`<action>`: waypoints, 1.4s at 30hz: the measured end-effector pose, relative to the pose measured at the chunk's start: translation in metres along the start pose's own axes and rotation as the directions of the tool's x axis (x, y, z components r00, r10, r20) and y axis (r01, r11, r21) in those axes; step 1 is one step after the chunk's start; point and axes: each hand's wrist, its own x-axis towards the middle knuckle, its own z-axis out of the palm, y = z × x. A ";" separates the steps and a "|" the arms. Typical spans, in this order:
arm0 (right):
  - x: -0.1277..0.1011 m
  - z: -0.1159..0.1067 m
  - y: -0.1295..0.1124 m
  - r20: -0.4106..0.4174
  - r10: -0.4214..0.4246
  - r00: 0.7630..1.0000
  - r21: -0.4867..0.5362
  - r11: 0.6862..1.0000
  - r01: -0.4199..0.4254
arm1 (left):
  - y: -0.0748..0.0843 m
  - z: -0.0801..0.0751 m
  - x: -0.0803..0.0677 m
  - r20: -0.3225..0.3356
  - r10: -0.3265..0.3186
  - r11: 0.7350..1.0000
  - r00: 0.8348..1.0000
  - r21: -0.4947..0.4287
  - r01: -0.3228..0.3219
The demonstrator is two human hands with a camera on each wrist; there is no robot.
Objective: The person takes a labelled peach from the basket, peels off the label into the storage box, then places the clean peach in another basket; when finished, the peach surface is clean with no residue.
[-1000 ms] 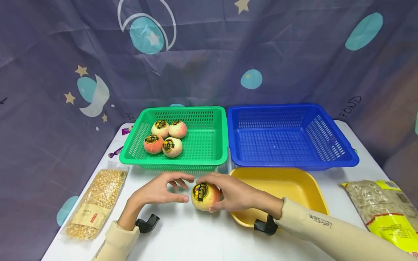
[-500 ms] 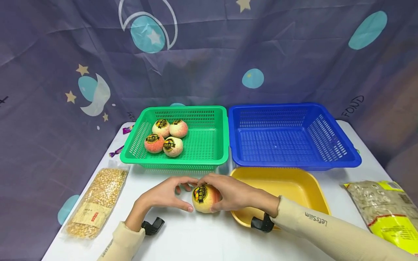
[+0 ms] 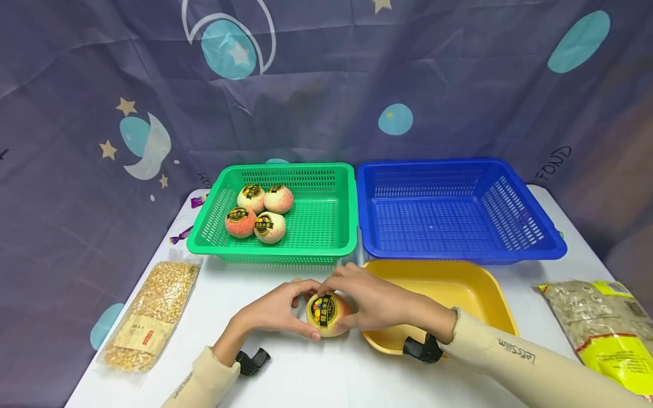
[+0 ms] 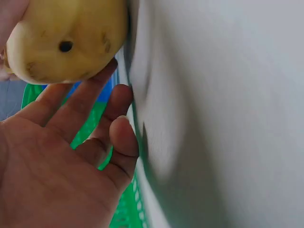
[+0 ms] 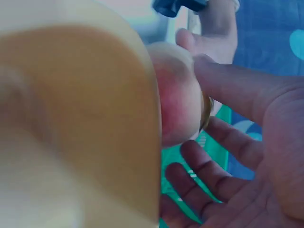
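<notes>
A white table (image 3: 306, 379) holds everything, and the green basket (image 3: 326, 226) on it is the mark for all the places here.

Far to the left of the green basket, near the front, lies a clear bag of corn (image 3: 153, 309). Two small purple candies (image 3: 181, 235) lie just off the basket's left side. Inside the green basket, in its left part, four peaches (image 3: 257, 213) sit close together, each with a black and gold sticker.

In front of the green basket, near its right corner, is one more peach (image 3: 326, 313), low over the table. Both hands are on it. The left hand (image 3: 275, 311) cups the peach from the left, with its fingers curled around the fruit and its thumb under it. In the left wrist view the fingers (image 4: 90, 95) reach up to the yellow bottom of the peach (image 4: 66, 38). The right hand (image 3: 374, 300) holds the peach from the top and right, with its fingers bent over it. In the right wrist view the thumb presses on the red side of the peach (image 5: 178, 104).

A yellow tub (image 3: 484, 286) sits in front and to the right of the green basket, just beside the peach. A blue basket (image 3: 530, 249) stands right next to the green basket on its right side. Much farther right, near the table's edge, lies a bag of grain (image 3: 592, 317) with a yellow label.
</notes>
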 end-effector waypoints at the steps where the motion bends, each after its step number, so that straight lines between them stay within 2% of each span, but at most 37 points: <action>1: -0.001 -0.001 0.001 -0.008 0.008 1.000 0.023 1.000 -0.008 | 0.000 0.001 0.001 0.001 0.000 1.000 1.000 -0.005 0.000; 5: -0.003 -0.003 0.006 -0.061 0.024 0.998 0.070 0.997 -0.020 | 0.003 0.003 0.004 -0.022 -0.007 1.000 1.000 -0.010 0.007; 9: -0.003 -0.003 0.008 -0.091 0.027 0.995 0.046 0.999 -0.023 | 0.005 0.001 0.005 -0.071 0.016 1.000 0.997 0.013 -0.015; 13: -0.002 -0.002 0.009 -0.102 0.031 0.994 0.021 0.999 -0.029 | 0.004 -0.001 0.008 -0.087 0.033 0.999 0.996 0.042 -0.029; 16: -0.001 -0.002 0.009 -0.114 0.041 0.993 0.021 0.999 -0.039 | 0.003 -0.001 0.010 -0.079 0.039 0.998 0.996 0.055 -0.035; 21: 0.001 -0.002 0.011 -0.137 0.066 0.988 0.088 0.995 -0.055 | 0.004 -0.003 0.013 -0.057 0.045 0.997 0.997 0.068 -0.041; 27: 0.005 -0.002 0.010 -0.132 0.097 0.986 0.205 0.976 -0.069 | 0.006 -0.008 0.017 0.016 0.046 0.998 0.999 0.051 -0.047; 31: 0.003 -0.002 0.008 -0.125 0.102 0.987 0.241 0.968 -0.070 | 0.007 -0.012 0.020 0.052 0.046 0.998 0.998 0.050 -0.049; 37: -0.003 -0.001 0.007 -0.185 0.065 0.981 0.230 0.973 -0.021 | 0.007 -0.014 0.025 0.078 0.045 0.997 0.996 0.055 -0.049; 42: -0.011 -0.005 0.007 -0.276 0.029 0.961 0.273 0.961 0.049 | 0.005 -0.016 0.027 0.070 0.041 0.999 0.997 0.007 -0.042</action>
